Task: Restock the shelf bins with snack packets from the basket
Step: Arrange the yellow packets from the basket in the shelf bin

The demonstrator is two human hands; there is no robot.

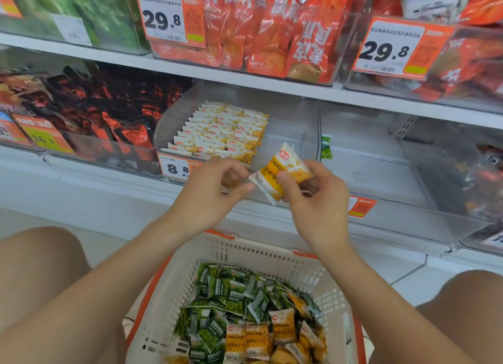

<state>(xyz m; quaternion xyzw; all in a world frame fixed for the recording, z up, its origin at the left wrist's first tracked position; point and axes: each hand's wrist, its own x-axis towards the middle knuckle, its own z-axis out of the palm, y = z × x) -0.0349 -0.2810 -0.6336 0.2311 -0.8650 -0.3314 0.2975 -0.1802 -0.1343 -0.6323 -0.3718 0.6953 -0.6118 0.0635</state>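
Note:
My right hand (313, 200) pinches a yellow-and-white snack packet (283, 170), tilted, in front of the middle clear bin (294, 124). My left hand (215, 186) has its fingers curled beside the packet's lower left corner, thumb touching its edge. Rows of the same yellow packets (223, 129) fill the left part of that bin. Below, between my knees, stands the white basket (261, 252) with orange handles, holding several green packets (226, 295) and yellow packets (266, 336).
The clear bin to the right (381, 167) holds a single green packet (326, 147) at its left wall. Black-and-red packs (109, 110) fill the bin to the left. The upper shelf has red packs (272, 37) and price tags. My knees flank the basket.

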